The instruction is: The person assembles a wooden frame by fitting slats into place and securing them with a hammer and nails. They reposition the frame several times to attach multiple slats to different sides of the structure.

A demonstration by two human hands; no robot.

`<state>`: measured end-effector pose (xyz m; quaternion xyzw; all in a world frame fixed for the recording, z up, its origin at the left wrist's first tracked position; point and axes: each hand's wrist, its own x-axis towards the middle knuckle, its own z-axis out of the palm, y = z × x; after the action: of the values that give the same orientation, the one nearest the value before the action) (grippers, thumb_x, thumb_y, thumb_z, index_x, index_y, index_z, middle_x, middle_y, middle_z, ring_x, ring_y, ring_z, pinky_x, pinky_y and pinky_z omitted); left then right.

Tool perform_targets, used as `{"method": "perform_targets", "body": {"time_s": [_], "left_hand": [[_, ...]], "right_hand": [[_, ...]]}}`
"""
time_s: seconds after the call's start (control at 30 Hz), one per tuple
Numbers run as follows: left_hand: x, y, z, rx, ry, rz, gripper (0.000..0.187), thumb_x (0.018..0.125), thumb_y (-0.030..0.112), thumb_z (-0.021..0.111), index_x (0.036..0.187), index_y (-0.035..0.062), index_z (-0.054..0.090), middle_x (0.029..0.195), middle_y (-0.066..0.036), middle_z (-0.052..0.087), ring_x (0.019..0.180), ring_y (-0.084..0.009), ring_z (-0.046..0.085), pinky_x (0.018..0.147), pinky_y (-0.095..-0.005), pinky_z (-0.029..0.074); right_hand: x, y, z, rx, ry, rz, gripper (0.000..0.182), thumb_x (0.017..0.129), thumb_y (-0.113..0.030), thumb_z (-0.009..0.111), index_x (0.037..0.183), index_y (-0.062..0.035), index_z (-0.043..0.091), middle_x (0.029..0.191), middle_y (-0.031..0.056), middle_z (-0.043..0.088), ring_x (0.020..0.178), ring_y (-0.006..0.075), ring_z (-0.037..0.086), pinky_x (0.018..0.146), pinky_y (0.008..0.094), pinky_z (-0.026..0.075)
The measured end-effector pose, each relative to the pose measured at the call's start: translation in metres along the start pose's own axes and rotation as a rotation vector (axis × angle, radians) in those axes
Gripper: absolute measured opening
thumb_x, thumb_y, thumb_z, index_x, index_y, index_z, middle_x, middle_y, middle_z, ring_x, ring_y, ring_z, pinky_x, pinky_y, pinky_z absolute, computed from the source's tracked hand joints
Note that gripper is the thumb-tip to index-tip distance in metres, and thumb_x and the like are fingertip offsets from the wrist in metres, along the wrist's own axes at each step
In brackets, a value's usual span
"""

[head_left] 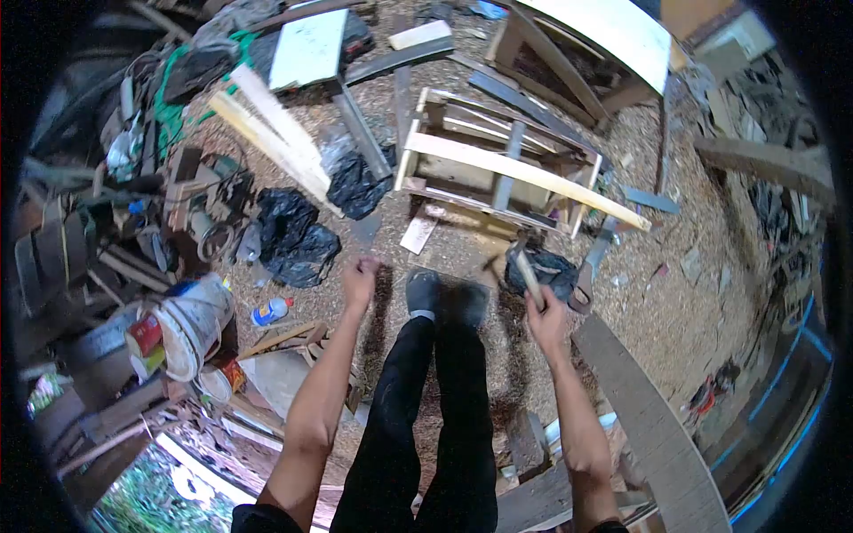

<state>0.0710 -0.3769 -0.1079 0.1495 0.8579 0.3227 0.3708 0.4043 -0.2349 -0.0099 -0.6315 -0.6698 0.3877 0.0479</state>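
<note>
Both bare arms reach forward and down, roughly parallel, either side of the legs in black trousers. The left hand (360,274) is curled into a loose fist, knuckles up, with nothing visible in it. The right hand (544,313) is closed around a pale wooden handle (529,274), wrist straight, the handle angled up and away from the body.

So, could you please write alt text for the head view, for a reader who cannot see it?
Seen from above, a standing person's right hand grips a hammer by its wooden handle, while the left hand is closed in a loose fist. Ahead on the sawdust floor sits a wooden frame with a plank across it; black bags lie to the left.
</note>
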Motion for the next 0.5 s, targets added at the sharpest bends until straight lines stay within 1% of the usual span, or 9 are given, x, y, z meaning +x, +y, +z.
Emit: {"method": "perform_targets", "body": {"time_s": [0.03,0.1,0.17,0.3,0.33,0.37,0.43,0.47,0.5], "left_hand": [[-0.012,-0.009,-0.004,-0.008,0.027,-0.016,0.015,0.086,0.015,0.060,0.085,0.0000,0.064,0.071,-0.004,0.061,0.060,-0.0108,0.053,0.056,-0.0263,0.043],[-0.030,-0.027,-0.014,0.063,0.040,-0.104,0.014,0.082,0.015,0.062,0.083,0.0015,0.063,0.069,-0.008,0.063,0.064,-0.0165,0.059,0.064,-0.0287,0.046],[-0.036,-0.047,-0.019,0.006,0.090,-0.102,0.012,0.081,0.014,0.063,0.083,0.0017,0.063,0.070,-0.009,0.064,0.065,-0.0165,0.059,0.064,-0.0294,0.046],[-0.051,-0.120,-0.031,-0.099,0.089,-0.132,0.010,0.077,0.011,0.065,0.082,0.0034,0.061,0.072,-0.010,0.063,0.068,-0.0184,0.060,0.065,-0.0313,0.047],[-0.046,-0.138,-0.034,-0.984,-0.037,-0.059,0.013,0.075,0.012,0.067,0.083,0.0055,0.059,0.078,-0.011,0.062,0.073,-0.0209,0.060,0.065,-0.0318,0.046],[-0.052,-0.158,-0.032,-1.001,-0.008,-0.070,0.013,0.075,0.012,0.067,0.083,0.0055,0.059,0.078,-0.011,0.062,0.073,-0.0209,0.060,0.065,-0.0318,0.046],[-0.057,-0.135,-0.047,-0.006,0.200,0.043,0.014,0.075,0.012,0.067,0.084,0.0066,0.057,0.082,-0.011,0.059,0.078,-0.0224,0.059,0.067,-0.0320,0.046],[-0.043,-0.192,-0.033,-0.326,0.184,0.026,0.014,0.074,0.012,0.067,0.083,0.0067,0.057,0.081,-0.010,0.059,0.078,-0.0224,0.059,0.068,-0.0332,0.046],[-0.041,-0.191,-0.038,-0.335,0.204,0.017,0.014,0.074,0.012,0.067,0.083,0.0067,0.057,0.081,-0.010,0.059,0.078,-0.0224,0.059,0.068,-0.0332,0.046]], "right_hand": [[-0.007,-0.005,0.009,0.021,-0.087,0.014,0.023,0.081,-0.019,0.061,0.099,-0.0053,0.061,0.074,0.0249,0.060,0.070,0.0423,0.060,0.057,0.0424,0.046],[-0.017,-0.004,0.039,0.082,-0.157,-0.032,0.026,0.081,-0.021,0.060,0.102,-0.0069,0.061,0.076,0.0251,0.061,0.072,0.0429,0.060,0.060,0.0434,0.047],[-0.018,-0.012,0.064,0.000,-0.230,-0.087,0.029,0.082,-0.026,0.059,0.105,-0.0089,0.061,0.076,0.0254,0.061,0.074,0.0438,0.060,0.065,0.0458,0.047],[-0.007,-0.050,0.104,-0.159,-0.450,0.008,0.032,0.083,-0.030,0.057,0.108,-0.0092,0.060,0.087,0.0270,0.061,0.083,0.0445,0.058,0.073,0.0482,0.046],[-0.004,-0.060,0.116,-0.136,-0.447,0.011,0.032,0.084,-0.029,0.057,0.107,-0.0061,0.059,0.089,0.0272,0.061,0.086,0.0447,0.058,0.075,0.0481,0.045],[-0.003,-0.069,0.125,-0.157,-0.469,-0.006,0.032,0.084,-0.029,0.057,0.107,-0.0061,0.059,0.089,0.0272,0.061,0.086,0.0447,0.058,0.075,0.0481,0.045],[0.005,-0.096,0.142,-0.163,-0.538,-0.070,0.033,0.084,-0.028,0.056,0.105,-0.0031,0.059,0.088,0.0267,0.061,0.085,0.0448,0.058,0.075,0.0476,0.046],[0.009,-0.097,0.158,-0.168,-0.571,-0.096,0.032,0.084,-0.027,0.056,0.104,-0.0024,0.060,0.088,0.0255,0.062,0.085,0.0439,0.059,0.075,0.0468,0.046],[0.012,-0.101,0.171,-0.179,-0.585,-0.112,0.032,0.084,-0.027,0.056,0.104,-0.0024,0.060,0.088,0.0255,0.062,0.085,0.0439,0.059,0.075,0.0468,0.046]]}}
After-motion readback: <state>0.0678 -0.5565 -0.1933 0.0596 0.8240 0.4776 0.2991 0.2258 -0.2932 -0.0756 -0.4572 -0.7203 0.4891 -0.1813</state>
